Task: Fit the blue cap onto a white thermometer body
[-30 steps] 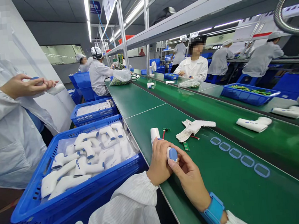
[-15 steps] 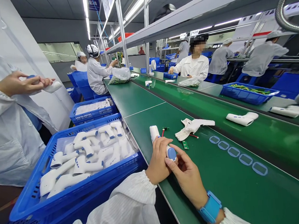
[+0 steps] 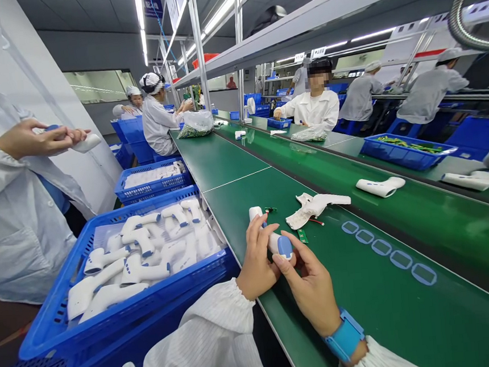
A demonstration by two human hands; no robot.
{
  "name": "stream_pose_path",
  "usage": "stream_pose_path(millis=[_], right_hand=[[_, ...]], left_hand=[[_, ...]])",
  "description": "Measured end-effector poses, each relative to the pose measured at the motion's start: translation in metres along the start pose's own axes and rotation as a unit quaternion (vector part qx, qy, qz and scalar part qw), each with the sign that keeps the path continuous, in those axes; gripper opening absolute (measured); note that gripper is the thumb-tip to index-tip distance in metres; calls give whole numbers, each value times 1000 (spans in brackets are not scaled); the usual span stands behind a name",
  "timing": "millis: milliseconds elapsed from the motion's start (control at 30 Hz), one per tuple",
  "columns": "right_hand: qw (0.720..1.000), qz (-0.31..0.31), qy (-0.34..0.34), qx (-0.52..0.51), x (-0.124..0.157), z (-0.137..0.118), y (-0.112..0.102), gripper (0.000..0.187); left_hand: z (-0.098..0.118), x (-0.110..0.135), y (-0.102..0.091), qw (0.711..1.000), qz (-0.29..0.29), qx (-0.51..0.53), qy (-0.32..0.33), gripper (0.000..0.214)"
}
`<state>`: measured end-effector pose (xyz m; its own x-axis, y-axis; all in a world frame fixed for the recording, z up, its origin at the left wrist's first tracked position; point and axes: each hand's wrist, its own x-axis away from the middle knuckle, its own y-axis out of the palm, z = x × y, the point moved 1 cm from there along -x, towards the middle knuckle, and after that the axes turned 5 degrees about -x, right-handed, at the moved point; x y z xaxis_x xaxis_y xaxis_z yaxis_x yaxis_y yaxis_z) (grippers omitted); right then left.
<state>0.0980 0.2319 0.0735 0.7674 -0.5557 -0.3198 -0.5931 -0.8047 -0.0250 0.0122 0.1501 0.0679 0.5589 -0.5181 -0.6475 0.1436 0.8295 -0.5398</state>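
Note:
Between my two hands is a white thermometer gun with a blue oval end (image 3: 284, 247), held above the green bench. My left hand (image 3: 257, 265) wraps its fingers over the body, partly hiding it. My right hand (image 3: 316, 291) grips the blue end between thumb and fingers; its other fingertips are hidden behind. Just beyond my hands lie an opened white thermometer shell (image 3: 315, 207) with a red wire and a small green circuit board (image 3: 303, 236). Right of these, several oval transparent pieces with bluish rims (image 3: 381, 247) form a slanting row on the bench.
A blue crate (image 3: 124, 325) full of white thermometer housings stands left, against the bench edge. On the green conveyor (image 3: 457, 216) rests another white thermometer gun (image 3: 380, 186). A standing co-worker's hands (image 3: 35, 138) hold a white piece at far left. A metal shelf (image 3: 341, 12) crosses overhead.
The held thermometer gun has tilted, showing more of its blue end, and its far end has shifted slightly right. My left fingers have spread a little. The one on the conveyor has moved left.

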Motion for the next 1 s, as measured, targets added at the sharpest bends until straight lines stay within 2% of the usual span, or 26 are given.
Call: stream_pose_path(millis=[333,600,1000], right_hand=[[1000,19,-22,-4,-2,-13,3,48],[999,-35,-7,-23,2,-10,5,48],[999,-42,7,-31,2,-8,6,52]], left_hand=[[-8,1,2,998,-25,42,42,46],[-7,3,1,996,-25,89,-4,49],[-7,4,2,996,-15,88,-14,47]])
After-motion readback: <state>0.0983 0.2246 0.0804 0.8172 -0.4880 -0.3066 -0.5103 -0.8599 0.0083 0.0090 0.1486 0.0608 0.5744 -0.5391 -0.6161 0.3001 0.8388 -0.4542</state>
